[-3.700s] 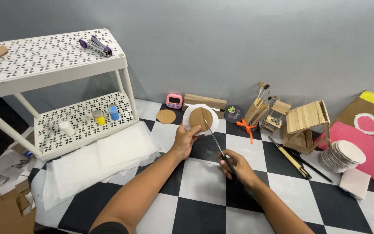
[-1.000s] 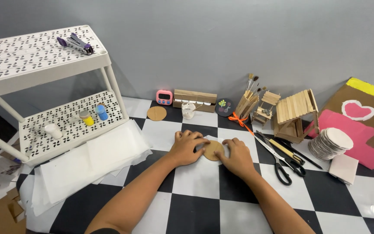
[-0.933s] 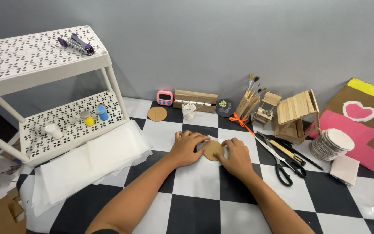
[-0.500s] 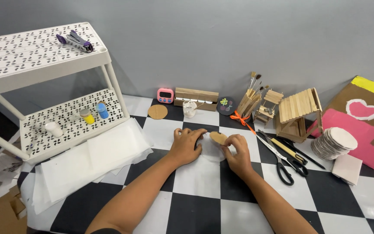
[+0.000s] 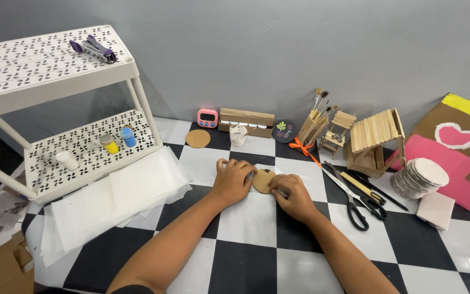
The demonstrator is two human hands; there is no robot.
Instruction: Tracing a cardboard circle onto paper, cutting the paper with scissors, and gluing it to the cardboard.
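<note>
A round brown cardboard disc [image 5: 261, 181] lies on the checkered table, on top of a piece of white paper [image 5: 271, 173] whose edge shows just beyond it. My left hand [image 5: 233, 180] rests flat on the table at the disc's left edge, fingers touching it. At the disc's lower right edge, my right hand [image 5: 290, 194] presses down with its fingertips on the rim. Most of the white paper is hidden under the disc and my hands.
Black scissors [image 5: 349, 201] and brushes lie right of my hands. A stick house [image 5: 377, 142], a stack of white discs [image 5: 420, 177] and a brush holder [image 5: 312, 126] stand behind. Another brown disc [image 5: 197, 138], a glue cup [image 5: 238, 134] and a white shelf rack [image 5: 55, 103] are at left.
The scissors were laid down at the right. The disc and paper came down to the table; my right hand lifted the disc briefly, then set it back flat under both hands.
</note>
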